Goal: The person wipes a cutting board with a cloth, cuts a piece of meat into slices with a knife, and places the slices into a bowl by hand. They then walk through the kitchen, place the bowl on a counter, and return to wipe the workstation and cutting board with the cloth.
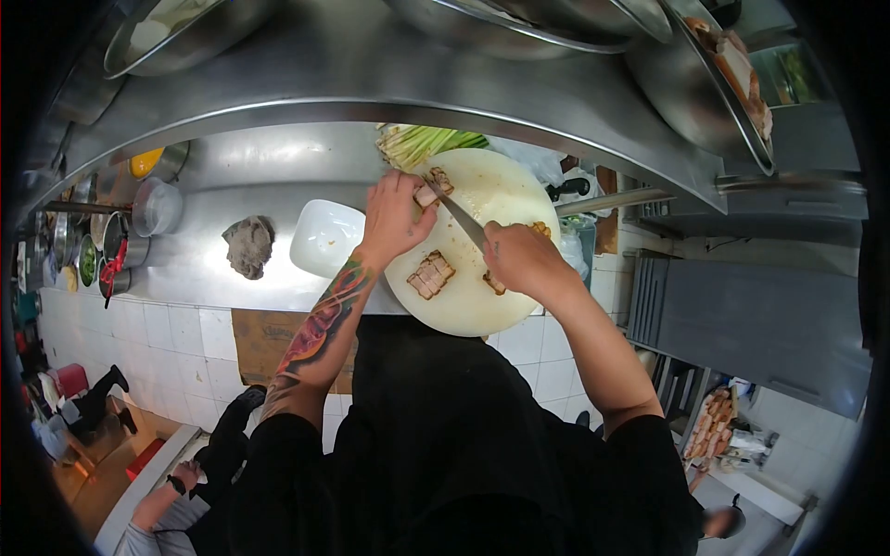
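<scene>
A round white cutting board (pixel 505 199) lies on the steel counter in front of me. My right hand (pixel 521 261) grips a knife, its blade (pixel 464 219) pointing up and left across the board. Near the board's upper left edge, the fingers of my left hand (pixel 394 215) hold a piece of pork belly (pixel 425 195) against the blade. Some browned cut pork (pixel 440 178) lies just beyond the blade tip. A sliced crispy pork chunk (pixel 431 275) rests lower on the board. Another pork piece (pixel 494 284) is partly covered by my right hand.
Left of the board sit a white square bowl (pixel 315 232) and a crumpled grey cloth (pixel 247 246). Scallions (pixel 422 144) lie behind it; a black knife handle (pixel 568 188) is at right. A steel shelf (pixel 371 109) with metal bowls overhangs. Other people are at lower left and lower right.
</scene>
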A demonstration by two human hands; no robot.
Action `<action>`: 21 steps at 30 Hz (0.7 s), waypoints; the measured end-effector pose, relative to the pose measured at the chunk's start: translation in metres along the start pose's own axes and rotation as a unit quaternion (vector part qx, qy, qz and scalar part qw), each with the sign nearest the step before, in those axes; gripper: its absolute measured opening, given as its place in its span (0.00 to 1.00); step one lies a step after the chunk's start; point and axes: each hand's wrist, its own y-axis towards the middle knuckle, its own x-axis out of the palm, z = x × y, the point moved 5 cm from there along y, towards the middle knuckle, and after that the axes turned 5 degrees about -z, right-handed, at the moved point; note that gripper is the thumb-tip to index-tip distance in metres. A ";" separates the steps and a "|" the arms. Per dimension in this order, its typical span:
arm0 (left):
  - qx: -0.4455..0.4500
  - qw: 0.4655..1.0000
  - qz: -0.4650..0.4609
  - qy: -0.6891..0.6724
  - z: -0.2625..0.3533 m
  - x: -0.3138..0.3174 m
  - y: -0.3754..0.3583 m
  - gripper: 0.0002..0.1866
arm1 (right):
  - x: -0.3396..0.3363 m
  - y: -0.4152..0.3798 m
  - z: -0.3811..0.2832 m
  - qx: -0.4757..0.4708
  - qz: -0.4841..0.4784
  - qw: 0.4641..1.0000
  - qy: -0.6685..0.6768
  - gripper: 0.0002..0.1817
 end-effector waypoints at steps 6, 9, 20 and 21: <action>-0.009 1.000 0.016 0.006 -0.003 0.005 -0.001 0.22 | -0.019 0.015 -0.014 0.005 -0.040 0.999 -0.029 0.15; -0.012 1.000 0.019 0.003 -0.005 0.007 -0.001 0.22 | -0.012 0.040 -0.019 0.016 -0.047 0.998 -0.048 0.16; 0.001 0.998 0.027 -0.060 0.002 -0.015 -0.017 0.30 | -0.025 0.022 -0.015 -0.026 0.081 0.995 0.043 0.13; 0.002 0.998 0.027 -0.059 0.002 -0.017 -0.019 0.30 | -0.027 0.013 -0.014 -0.027 0.076 0.996 0.048 0.12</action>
